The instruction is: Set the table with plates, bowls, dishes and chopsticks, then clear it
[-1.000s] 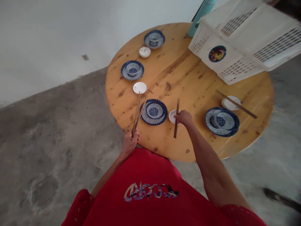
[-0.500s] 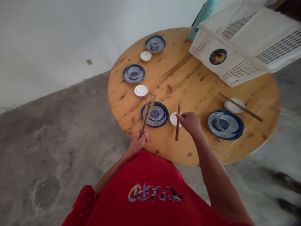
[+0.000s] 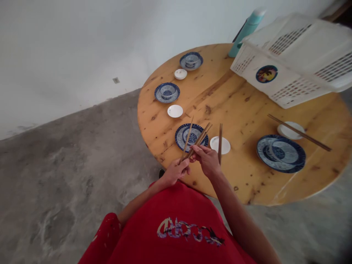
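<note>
My left hand [image 3: 176, 171] is closed around the lower ends of several wooden chopsticks [image 3: 187, 141] that fan out over a blue-and-white plate with a bowl [image 3: 180, 134]. Close against it, my right hand [image 3: 206, 159] pinches some of the same chopsticks [image 3: 202, 135] partway up their length. Just right of the plate lies a small white dish [image 3: 225, 146], with a pair of chopsticks [image 3: 220, 137] resting across it. The near ends of that pair pass behind my right forearm.
A round wooden table [image 3: 242, 132] carries more blue plates with bowls [image 3: 280, 156] and small white dishes [image 3: 175, 111]. Another pair of chopsticks [image 3: 299, 132] lies across a dish at right. A white plastic basket [image 3: 288, 69] and a teal bottle [image 3: 244, 35] stand at the back.
My right hand has let go of the chopsticks on the small dish and moved left to the bundle in my left hand. The view has shifted, so the table sits further right and lower.
</note>
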A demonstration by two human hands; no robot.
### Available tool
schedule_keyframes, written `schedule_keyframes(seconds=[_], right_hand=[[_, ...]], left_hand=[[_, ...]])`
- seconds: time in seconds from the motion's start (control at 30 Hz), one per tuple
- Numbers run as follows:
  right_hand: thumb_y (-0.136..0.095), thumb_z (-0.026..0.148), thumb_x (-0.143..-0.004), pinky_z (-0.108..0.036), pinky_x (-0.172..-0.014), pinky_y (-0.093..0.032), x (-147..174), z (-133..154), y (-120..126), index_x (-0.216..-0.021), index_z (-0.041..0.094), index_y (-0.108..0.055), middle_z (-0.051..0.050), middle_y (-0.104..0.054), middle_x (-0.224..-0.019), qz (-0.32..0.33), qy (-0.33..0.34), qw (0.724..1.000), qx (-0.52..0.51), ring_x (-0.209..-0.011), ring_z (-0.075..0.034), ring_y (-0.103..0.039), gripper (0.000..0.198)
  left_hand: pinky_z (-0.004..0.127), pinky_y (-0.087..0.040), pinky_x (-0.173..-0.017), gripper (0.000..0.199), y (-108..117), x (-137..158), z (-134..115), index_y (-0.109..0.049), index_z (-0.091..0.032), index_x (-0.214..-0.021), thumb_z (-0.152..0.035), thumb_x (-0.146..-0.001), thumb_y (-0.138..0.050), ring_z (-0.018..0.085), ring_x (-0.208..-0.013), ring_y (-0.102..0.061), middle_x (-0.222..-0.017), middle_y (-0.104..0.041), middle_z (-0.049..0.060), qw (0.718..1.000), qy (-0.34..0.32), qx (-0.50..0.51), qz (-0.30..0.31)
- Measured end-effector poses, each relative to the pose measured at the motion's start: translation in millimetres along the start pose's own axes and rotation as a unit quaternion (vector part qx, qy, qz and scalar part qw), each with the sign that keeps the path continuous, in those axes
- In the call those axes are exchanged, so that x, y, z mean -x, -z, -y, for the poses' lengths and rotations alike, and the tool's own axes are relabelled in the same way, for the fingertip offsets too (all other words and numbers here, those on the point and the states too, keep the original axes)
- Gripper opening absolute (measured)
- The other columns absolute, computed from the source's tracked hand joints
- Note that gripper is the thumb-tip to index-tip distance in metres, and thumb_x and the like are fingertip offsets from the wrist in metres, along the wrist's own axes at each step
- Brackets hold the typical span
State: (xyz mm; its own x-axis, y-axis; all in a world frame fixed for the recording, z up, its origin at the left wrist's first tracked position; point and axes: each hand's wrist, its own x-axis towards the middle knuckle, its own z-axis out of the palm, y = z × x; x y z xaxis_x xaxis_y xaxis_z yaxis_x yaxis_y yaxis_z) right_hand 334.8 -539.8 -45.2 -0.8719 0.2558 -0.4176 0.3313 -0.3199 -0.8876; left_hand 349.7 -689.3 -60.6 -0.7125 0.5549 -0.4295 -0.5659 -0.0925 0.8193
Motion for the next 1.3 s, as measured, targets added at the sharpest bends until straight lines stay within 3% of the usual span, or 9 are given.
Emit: schedule_keyframes(seconds=[0.33,0.67,0.9,1.07,1.2,1.3], right_hand=[[-0.089,0.057,-0.050,-0.025,-0.050,-0.054,11,-20,-30,-0.068,0.017,-0.065,0.002,-0.059,-0.058,-0.083,0.008,0.996,0.017,-0.050,-0.011,-0.055,0.050],[-0.090,0.053,-0.049,-0.027,-0.054,-0.054,10,-19,-16,-0.075,0.016,-0.074,-0.001,-0.065,-0.068,-0.038,0.000,0.999,-0.009,-0.056,-0.011,-0.054,0.049],[-0.091,0.058,-0.048,-0.025,-0.053,-0.052,15,-38,-17,-0.072,0.017,-0.073,-0.001,-0.066,-0.067,0.002,-0.035,0.998,-0.052,-0.055,-0.011,-0.055,0.051],[-0.090,0.059,-0.052,-0.024,-0.053,-0.051,12,-38,-32,-0.070,0.016,-0.073,-0.002,-0.066,-0.068,0.038,-0.034,0.997,-0.050,-0.055,-0.010,-0.054,0.049],[-0.090,0.058,-0.054,-0.024,-0.052,-0.051,1,-29,-43,-0.070,0.016,-0.073,-0.002,-0.066,-0.067,0.012,0.000,0.999,-0.039,-0.053,-0.009,-0.053,0.048],[-0.090,0.057,-0.056,-0.025,-0.053,-0.053,-12,-25,-53,-0.073,0.017,-0.074,-0.001,-0.065,-0.067,-0.025,0.029,0.999,-0.023,-0.054,-0.010,-0.054,0.047]], left_hand=[[0.023,-0.025,-0.051,0.040,22,15,19,-0.054,-0.017,-0.074,-0.052,-0.093,-0.051,0.007,-0.050,-0.032,-0.059,-0.043,-0.005,0.987,-0.058,-0.118,-0.093],[0.023,-0.024,-0.048,0.040,13,16,15,-0.061,-0.016,-0.080,-0.054,-0.091,-0.053,0.007,-0.048,-0.032,-0.060,-0.046,-0.005,0.980,-0.088,-0.108,-0.142],[0.022,-0.021,-0.045,0.044,9,29,25,-0.063,-0.015,-0.086,-0.058,-0.090,-0.055,0.005,-0.043,-0.030,-0.058,-0.047,-0.005,0.976,-0.082,-0.088,-0.180],[0.022,-0.024,-0.042,0.049,19,35,20,-0.065,-0.013,-0.096,-0.061,-0.088,-0.057,0.005,-0.040,-0.034,-0.062,-0.056,-0.002,0.972,-0.083,-0.073,-0.209],[0.023,-0.037,-0.046,0.055,34,26,9,-0.065,-0.011,-0.108,-0.062,-0.088,-0.056,0.008,-0.044,-0.048,-0.065,-0.061,-0.001,0.974,-0.092,-0.061,-0.196],[0.024,-0.045,-0.054,0.051,60,20,-2,-0.067,-0.012,-0.107,-0.058,-0.088,-0.058,0.012,-0.056,-0.059,-0.070,-0.066,0.002,0.973,-0.089,-0.079,-0.197]])
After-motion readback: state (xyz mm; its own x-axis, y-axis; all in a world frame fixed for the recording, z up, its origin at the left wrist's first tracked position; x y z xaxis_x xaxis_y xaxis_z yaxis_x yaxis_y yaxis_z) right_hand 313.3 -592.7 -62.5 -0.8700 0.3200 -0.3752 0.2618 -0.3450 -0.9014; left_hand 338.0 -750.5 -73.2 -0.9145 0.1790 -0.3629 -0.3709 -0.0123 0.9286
